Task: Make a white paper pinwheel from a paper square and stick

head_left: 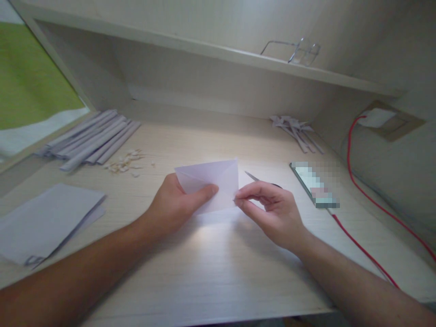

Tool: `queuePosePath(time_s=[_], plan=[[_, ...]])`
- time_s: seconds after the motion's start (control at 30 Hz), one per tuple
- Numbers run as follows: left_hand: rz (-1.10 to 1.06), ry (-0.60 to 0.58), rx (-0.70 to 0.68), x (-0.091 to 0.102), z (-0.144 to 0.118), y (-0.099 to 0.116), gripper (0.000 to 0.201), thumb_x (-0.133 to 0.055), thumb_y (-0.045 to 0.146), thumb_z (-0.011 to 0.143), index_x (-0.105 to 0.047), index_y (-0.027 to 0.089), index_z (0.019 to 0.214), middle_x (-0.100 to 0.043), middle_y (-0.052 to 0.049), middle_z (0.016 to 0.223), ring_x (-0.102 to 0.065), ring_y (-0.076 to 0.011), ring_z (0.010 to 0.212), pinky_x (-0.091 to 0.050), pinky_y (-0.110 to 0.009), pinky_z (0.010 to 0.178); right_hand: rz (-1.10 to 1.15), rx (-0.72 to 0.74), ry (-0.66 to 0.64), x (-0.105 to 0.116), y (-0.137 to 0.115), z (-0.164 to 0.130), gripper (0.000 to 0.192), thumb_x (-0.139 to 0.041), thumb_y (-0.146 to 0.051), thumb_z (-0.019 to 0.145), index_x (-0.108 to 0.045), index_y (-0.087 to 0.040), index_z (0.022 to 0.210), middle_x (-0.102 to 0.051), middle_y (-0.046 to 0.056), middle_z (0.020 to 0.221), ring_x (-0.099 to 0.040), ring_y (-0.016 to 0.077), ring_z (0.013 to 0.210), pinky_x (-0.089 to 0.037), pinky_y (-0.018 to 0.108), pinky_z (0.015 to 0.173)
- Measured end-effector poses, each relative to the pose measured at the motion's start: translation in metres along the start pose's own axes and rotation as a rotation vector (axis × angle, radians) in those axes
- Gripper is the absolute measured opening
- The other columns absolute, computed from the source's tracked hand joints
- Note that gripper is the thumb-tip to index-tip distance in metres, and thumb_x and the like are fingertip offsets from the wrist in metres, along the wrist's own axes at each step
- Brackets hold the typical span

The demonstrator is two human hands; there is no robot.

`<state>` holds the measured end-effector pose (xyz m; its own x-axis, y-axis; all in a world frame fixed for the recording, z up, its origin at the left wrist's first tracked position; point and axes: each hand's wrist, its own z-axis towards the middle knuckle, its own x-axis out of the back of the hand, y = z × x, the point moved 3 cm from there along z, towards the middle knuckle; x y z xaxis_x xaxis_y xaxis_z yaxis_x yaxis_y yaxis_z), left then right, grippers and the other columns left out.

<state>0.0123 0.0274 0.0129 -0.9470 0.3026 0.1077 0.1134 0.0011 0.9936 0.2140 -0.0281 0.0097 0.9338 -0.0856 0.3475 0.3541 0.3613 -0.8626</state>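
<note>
A creased square of white paper [223,181] is held up above the desk in my left hand [180,197], its thumb lying across the front face. My right hand [269,209] is closed in a pinch at the paper's right edge. A tiny dark tip shows at those fingertips, too small to name. Partly hidden behind the right hand lies a pointed metal blade [251,175] with a dark curved part, which looks like scissors.
Rolled paper tubes [98,136] lie at the back left, with small pale bits [126,162] beside them. Folded sheets [54,218] rest at left. Paper pieces with sticks [296,129] sit back right. A phone [309,184] and red cable [364,256] lie at right, under a shelf [204,50].
</note>
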Motion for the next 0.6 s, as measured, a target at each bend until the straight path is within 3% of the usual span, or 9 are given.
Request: queuePosePath(time_s=[0.6], plan=[[-0.011,0.005,0.007,-0.0003,-0.0012,0.0011,0.029,-0.081,0.039,0.075,-0.078,0.016,0.093,-0.081,-0.009,0.093,-0.072,-0.0264,0.078,-0.055,-0.031,0.067,0.066,-0.061,0.009,-0.0003,0.0007,0.0015,0.004,-0.073,-0.017,0.086,-0.070,-0.020,0.086,-0.071,0.004,0.084,-0.068,0.0190,0.080,-0.054,0.034,0.074]])
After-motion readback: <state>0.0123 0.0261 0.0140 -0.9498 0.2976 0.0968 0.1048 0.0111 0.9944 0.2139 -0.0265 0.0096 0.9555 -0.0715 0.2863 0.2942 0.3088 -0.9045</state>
